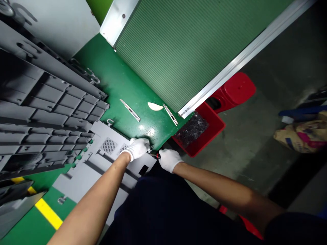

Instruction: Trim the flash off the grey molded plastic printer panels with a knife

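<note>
My right hand (169, 160), in a white glove, is closed around pliers (154, 155) with a red and dark handle. Their dark jaws point left, to the corner of a light grey plastic panel (100, 177). My left hand (139, 148), also gloved, lies on that panel's edge just left of the jaws. Its fingers are closed, with a small grey bit at their tips that is too small to name. The panel lies flat on the green table (112, 81) and has vent grilles, slots and a hook-shaped tab.
Grey ribbed panels (58, 102) stand stacked at left. Two craft knives (130, 110) (170, 115) and a cream half-round piece (155, 106) lie on the table. A green conveyor belt (189, 44) runs above right. Below it are a red bin (214, 127) of dark scraps and a red stool (238, 89).
</note>
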A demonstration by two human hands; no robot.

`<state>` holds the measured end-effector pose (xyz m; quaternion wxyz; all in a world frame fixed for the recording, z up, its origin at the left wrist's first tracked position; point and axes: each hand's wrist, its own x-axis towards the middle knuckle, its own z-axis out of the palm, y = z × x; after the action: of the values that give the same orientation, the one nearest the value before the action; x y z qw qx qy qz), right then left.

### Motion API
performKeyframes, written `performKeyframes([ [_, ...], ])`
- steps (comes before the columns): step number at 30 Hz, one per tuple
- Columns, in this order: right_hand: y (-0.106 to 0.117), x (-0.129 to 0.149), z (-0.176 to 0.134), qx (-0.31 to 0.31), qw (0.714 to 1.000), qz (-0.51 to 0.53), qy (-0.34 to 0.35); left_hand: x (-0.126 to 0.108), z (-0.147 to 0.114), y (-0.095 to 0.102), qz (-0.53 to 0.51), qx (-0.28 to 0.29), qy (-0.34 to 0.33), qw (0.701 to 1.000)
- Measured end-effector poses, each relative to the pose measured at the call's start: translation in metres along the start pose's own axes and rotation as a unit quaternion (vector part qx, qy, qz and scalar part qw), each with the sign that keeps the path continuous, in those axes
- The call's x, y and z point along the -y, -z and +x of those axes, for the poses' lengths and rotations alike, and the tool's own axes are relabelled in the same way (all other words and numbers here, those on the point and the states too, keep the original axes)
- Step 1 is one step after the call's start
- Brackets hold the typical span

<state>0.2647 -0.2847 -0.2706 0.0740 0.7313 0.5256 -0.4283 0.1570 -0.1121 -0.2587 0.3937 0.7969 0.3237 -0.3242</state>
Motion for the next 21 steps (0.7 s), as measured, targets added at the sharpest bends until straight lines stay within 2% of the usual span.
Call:
performKeyframes([
  [9, 0.000, -0.007, 0.001, 0.024, 0.999, 0.030, -0.014, -0.004, -0.008, 0.016, -0.067, -0.015, 0.013, 0.998],
  [13, -0.006, -0.024, -0.007, 0.027, 0.995, 0.067, -0.062, -0.014, -0.006, 0.013, -0.116, -0.034, 0.009, 0.993],
  [15, -0.013, -0.032, -0.011, 0.032, 0.990, 0.093, -0.099, -0.031, -0.003, 0.005, -0.161, -0.047, -0.034, 0.985],
  [17, -0.020, -0.039, -0.015, 0.039, 0.983, 0.124, -0.131, -0.049, -0.001, -0.001, -0.233, -0.045, -0.107, 0.965],
  [19, -0.026, -0.042, -0.018, 0.042, 0.975, 0.155, -0.152, -0.059, -0.001, 0.003, -0.272, -0.049, -0.179, 0.944],
  [20, -0.028, -0.043, -0.020, 0.041, 0.972, 0.170, -0.158, -0.057, -0.002, 0.011, -0.257, -0.078, -0.197, 0.943],
  [21, -0.030, -0.043, -0.022, 0.040, 0.969, 0.183, -0.162, -0.050, -0.004, 0.022, -0.215, -0.130, -0.193, 0.949],
])
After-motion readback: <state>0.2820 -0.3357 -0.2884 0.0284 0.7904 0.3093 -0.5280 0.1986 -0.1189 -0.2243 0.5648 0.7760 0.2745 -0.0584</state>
